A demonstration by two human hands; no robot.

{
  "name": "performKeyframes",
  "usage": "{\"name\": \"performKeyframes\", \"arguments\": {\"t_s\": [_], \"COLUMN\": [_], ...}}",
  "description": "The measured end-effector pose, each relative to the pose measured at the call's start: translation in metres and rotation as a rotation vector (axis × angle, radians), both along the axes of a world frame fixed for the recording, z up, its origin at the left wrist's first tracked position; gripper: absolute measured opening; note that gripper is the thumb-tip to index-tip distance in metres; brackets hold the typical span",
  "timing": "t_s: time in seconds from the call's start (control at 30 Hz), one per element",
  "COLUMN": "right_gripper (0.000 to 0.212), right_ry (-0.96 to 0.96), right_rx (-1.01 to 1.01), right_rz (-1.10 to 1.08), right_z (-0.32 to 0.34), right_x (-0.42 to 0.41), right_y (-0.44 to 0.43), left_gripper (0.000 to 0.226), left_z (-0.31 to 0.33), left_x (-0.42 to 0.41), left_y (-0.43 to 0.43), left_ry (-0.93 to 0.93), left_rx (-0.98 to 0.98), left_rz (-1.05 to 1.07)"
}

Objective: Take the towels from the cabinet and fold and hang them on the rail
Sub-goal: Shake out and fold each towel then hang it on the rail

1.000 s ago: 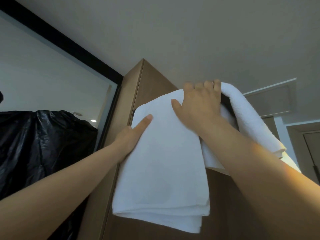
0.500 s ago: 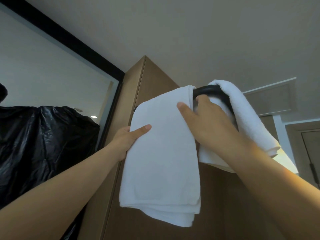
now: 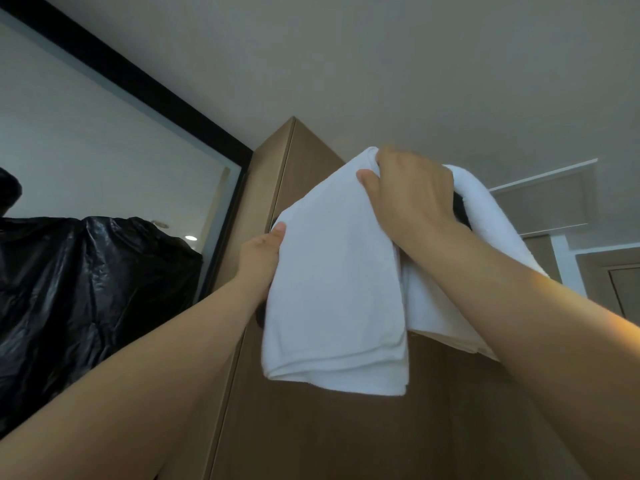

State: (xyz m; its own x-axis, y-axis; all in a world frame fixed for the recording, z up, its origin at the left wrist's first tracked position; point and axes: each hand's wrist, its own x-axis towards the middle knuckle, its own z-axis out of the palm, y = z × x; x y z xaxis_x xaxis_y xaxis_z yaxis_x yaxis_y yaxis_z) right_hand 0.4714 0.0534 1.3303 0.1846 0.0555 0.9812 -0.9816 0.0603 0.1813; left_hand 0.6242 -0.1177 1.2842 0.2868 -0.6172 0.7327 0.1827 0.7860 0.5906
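A folded white towel [image 3: 332, 289] hangs over a black rail [image 3: 460, 211] fixed high on a brown wooden cabinet [image 3: 304, 161]. My right hand [image 3: 412, 199] grips the towel's top fold, bunching it at the rail. My left hand [image 3: 261, 254] holds the towel's left edge, thumb on the front. A second white towel [image 3: 491, 216] is draped over the rail just to the right, partly hidden behind my right forearm. Most of the rail is covered by cloth and my hand.
A large mirror with a black frame [image 3: 138, 84] fills the left, reflecting something wrapped in shiny black plastic [image 3: 86, 289]. The ceiling [image 3: 381, 64] is close above. At the far right are a ceiling hatch [image 3: 540, 199] and a door frame [image 3: 620, 285].
My right hand rose from the front of the rail to the towel's top and closed on the fold. The towel shifted slightly right, covering the rail. My left hand slid along its left edge.
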Motion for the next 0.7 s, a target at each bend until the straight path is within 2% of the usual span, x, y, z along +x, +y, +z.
{"name": "performKeyframes", "arguments": {"t_s": [0.3, 0.43, 0.5, 0.6, 0.7], "right_gripper": [0.034, 0.038, 0.041, 0.041, 0.044], "right_ry": [0.084, -0.031, -0.061, 0.018, 0.062], "right_rx": [-0.098, -0.019, 0.035, 0.174, 0.192], "right_rz": [-0.170, -0.316, -0.308, -0.237, -0.301], "right_z": [0.014, 0.025, 0.031, 0.031, 0.029], "right_x": [0.002, 0.006, 0.006, 0.009, 0.008], "right_y": [-0.016, -0.021, -0.022, -0.029, -0.032], "left_gripper": [0.052, 0.051, 0.052, 0.047, 0.049], "left_z": [0.013, 0.019, 0.021, 0.014, 0.009], "left_x": [-0.003, -0.004, -0.005, -0.003, -0.002], "left_y": [-0.008, -0.006, -0.004, -0.005, 0.000], "left_ry": [-0.146, -0.300, -0.366, -0.404, -0.485], "left_rx": [-0.035, -0.003, -0.017, -0.068, -0.033], "left_rz": [0.211, 0.405, 0.534, 0.624, 0.664]}}
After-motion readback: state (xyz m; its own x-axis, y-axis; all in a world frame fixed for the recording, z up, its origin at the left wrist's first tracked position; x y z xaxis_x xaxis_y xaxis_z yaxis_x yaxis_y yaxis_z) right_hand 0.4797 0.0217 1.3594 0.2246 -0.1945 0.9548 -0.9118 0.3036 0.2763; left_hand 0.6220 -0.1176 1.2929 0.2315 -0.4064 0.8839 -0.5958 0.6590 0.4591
